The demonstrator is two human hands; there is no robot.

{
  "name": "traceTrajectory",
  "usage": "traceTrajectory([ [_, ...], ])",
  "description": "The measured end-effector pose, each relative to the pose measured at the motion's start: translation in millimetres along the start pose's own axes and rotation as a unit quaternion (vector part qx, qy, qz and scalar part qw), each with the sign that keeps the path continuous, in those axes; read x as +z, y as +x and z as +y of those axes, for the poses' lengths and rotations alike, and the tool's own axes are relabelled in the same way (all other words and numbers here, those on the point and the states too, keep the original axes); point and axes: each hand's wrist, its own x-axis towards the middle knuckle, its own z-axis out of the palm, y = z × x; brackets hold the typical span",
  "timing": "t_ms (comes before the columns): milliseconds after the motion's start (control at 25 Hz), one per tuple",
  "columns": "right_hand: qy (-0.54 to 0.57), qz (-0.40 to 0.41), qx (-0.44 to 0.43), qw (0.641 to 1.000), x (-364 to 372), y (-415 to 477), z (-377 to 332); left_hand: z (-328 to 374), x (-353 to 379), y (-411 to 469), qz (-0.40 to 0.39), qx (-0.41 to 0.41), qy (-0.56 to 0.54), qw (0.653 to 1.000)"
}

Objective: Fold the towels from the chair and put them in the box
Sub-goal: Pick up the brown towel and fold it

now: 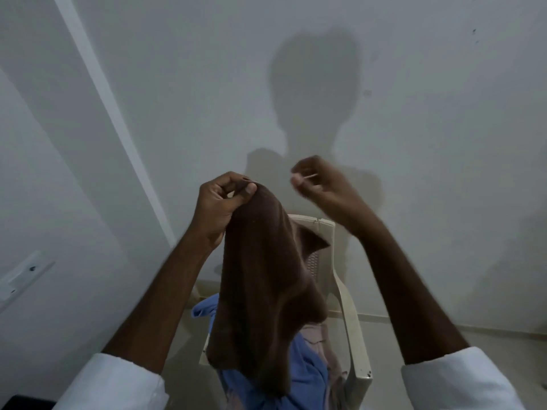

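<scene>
Brown towel [260,285] hangs above the cream plastic chair [352,321], pinched at its top corner by the left hand [219,208]; the right hand [316,184], blurred with fingers curled, is clear of it, grip indeterminate; a blue towel [307,380] lies on the chair.

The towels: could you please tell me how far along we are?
Done: nothing visible, no box or folded towel. In hand: the left hand pinches the brown towel, hanging unfolded; the right hand is off it. Left: the blue towel and pink towel on the chair.
</scene>
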Motion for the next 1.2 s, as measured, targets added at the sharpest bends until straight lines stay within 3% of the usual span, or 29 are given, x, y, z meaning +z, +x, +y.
traceTrajectory([
  [80, -0.025, -0.121, 0.001, 0.992, 30, -4, -3, -1, 13, -3, -0.033, 0.057, 0.098, 0.993],
  [160, -0.040, -0.145, 0.010, 0.989, 51, -6, 2, -2, 16, -7, -0.035, 0.068, 0.138, 0.987],
  [280, -0.010, -0.098, -0.007, 0.995, 62, -7, 3, -6, 8, -13, -0.020, 0.018, 0.116, 0.993],
  [440, -0.034, -0.034, -0.050, 0.998, 73, -8, -5, -22, -9, -30, -0.075, -0.071, 0.097, 0.990],
  [680, 0.009, 0.086, -0.041, 0.995, 63, -11, -18, -56, -19, -82, -0.074, -0.155, 0.020, 0.985],
  [800, 0.031, 0.168, -0.064, 0.983, 40, -4, -29, -74, -22, -99, -0.108, -0.199, 0.050, 0.973],
  [920, 0.014, 0.222, -0.074, 0.972, 15, 8, -35, -88, -29, -117, -0.198, -0.258, 0.099, 0.941],
  [1000, 0.005, 0.252, -0.087, 0.964, -1, 13, -40, -117, -31, -125, -0.258, -0.274, 0.217, 0.901],
  [1120, 0.007, 0.293, -0.106, 0.950, -27, 20, -48, -155, -42, -147, -0.238, -0.394, 0.387, 0.799],
  [1200, 0.005, 0.305, -0.113, 0.946, -43, 23, -52, -189, -65, -177, -0.241, -0.372, 0.349, 0.826],
])
